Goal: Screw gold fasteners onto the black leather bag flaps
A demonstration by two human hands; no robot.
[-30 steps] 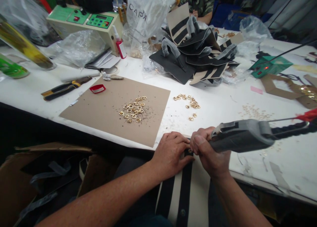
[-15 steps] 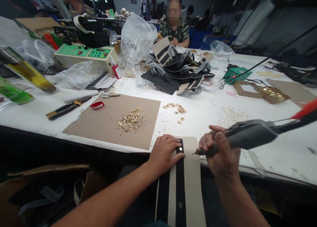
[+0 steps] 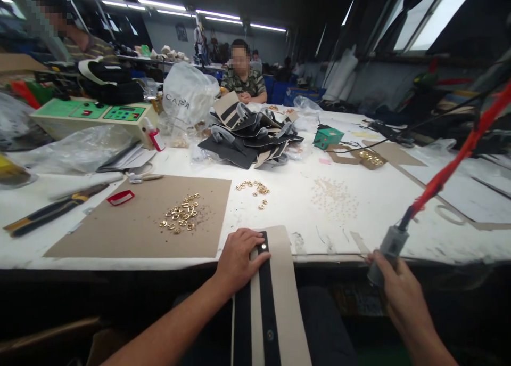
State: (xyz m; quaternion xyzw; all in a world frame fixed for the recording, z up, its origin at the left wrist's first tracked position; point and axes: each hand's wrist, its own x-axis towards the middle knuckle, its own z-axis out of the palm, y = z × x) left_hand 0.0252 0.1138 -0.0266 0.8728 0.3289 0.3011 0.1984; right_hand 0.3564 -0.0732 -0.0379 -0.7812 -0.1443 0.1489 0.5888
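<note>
My left hand (image 3: 240, 257) presses on the upper end of a black strap (image 3: 265, 281), its thumb and fingers closed about the strap near a shiny round stud. The strap lies along a beige panel with black stripes (image 3: 285, 302), which hangs over the table's front edge toward me. To the right, my right hand (image 3: 401, 286) is wrapped around a grey electric screwdriver (image 3: 393, 246), held away from the panel and pointing down. Its tip is hidden or blurred. A red-wrapped cord (image 3: 451, 174) runs up from the tool.
Gold metal rings (image 3: 181, 214) lie on a brown board (image 3: 131, 225), with more gold pieces (image 3: 259, 187) beside it. Pliers (image 3: 56, 209) rest at left. Stacked black and beige panels (image 3: 251, 137) and a green box (image 3: 328, 137) stand farther back. A person in camouflage (image 3: 243, 81) sits opposite.
My right hand has drawn the screwdriver away from the panel to the right and tilted it from level to steep. The left hand keeps its place on the strap. The view has shifted right and up.
</note>
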